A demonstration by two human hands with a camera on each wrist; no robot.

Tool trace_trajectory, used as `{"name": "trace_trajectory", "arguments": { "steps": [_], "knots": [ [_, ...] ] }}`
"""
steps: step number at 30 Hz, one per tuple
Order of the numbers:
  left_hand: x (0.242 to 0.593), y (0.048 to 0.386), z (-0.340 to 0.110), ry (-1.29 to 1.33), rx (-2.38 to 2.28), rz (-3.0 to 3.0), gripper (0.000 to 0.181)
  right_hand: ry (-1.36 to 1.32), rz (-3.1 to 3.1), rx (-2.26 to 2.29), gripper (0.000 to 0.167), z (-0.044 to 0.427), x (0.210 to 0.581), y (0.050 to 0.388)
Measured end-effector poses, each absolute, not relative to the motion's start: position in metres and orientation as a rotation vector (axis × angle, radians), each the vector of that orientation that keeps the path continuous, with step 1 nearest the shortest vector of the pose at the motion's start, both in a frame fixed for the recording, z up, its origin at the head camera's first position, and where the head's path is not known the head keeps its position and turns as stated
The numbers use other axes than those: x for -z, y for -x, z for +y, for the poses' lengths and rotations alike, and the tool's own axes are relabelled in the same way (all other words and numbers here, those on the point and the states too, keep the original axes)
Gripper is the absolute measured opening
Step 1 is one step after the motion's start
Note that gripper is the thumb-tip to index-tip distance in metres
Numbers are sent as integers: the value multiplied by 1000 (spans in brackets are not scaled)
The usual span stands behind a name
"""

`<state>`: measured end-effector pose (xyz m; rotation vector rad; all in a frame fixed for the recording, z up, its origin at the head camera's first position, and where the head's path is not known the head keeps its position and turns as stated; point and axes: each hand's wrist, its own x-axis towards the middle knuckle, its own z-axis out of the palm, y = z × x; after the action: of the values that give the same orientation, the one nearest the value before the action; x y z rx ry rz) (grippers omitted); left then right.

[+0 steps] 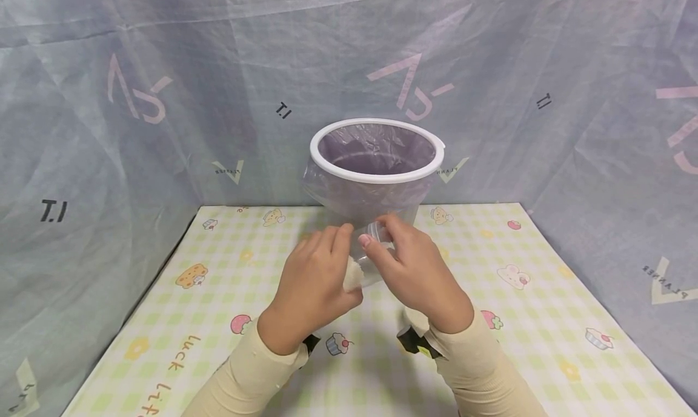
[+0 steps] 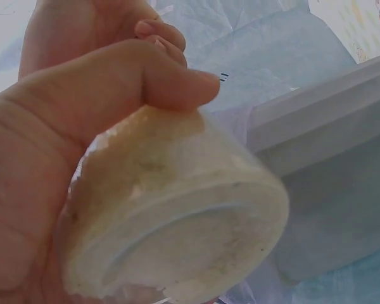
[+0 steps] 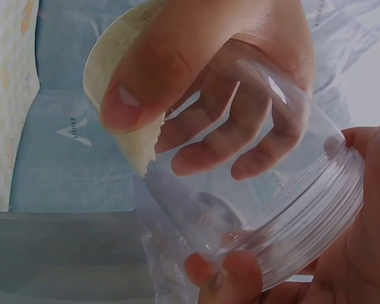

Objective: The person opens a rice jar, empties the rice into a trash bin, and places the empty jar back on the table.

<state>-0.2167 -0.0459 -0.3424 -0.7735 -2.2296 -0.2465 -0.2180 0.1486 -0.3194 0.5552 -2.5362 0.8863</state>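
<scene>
A clear plastic jar [image 1: 372,273] is held tilted in both hands over the table, in front of the bin. My left hand [image 1: 319,268] grips the jar's base end, its fingers wrapped round the side and visible through the plastic in the right wrist view. A cream-coloured layer with a ragged edge [image 3: 142,149] covers that end; whether it is a torn label or something else, I cannot tell. The jar's round bottom [image 2: 177,247] faces the left wrist camera. My right hand [image 1: 417,262] grips the ridged clear rim end [image 3: 316,215] between thumb and fingers.
Behind the hands stands a bin with a white rim [image 1: 376,177], lined with a thin clear bag. A checked tablecloth [image 1: 545,314] printed with cakes and strawberries covers the table. Grey-blue fabric [image 1: 245,102] hangs round the back and sides.
</scene>
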Motion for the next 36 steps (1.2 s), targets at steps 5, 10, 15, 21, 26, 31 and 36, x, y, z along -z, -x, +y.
{"name": "trace_trajectory", "arguments": {
  "steps": [5,10,15,21,26,31,36],
  "knots": [
    [342,216,-46,783,257,-2223,90,-574,-2508,-860,43,149,320,218],
    [342,216,-46,796,281,-2225,89,-597,-2489,-837,41,149,321,218],
    [341,215,-47,800,292,-2241,89,-615,-2472,-817,42,150,321,218],
    [340,215,-48,810,303,-2255,90,-653,-2437,-798,44,150,321,219],
    [337,216,-48,816,310,-2262,90,-678,-2411,-786,42,151,320,220],
    [336,216,-49,825,316,-2266,90,-703,-2381,-781,41,151,319,220],
    [335,215,-50,838,324,-2285,90,-735,-2362,-775,41,152,319,220]
  ]
}}
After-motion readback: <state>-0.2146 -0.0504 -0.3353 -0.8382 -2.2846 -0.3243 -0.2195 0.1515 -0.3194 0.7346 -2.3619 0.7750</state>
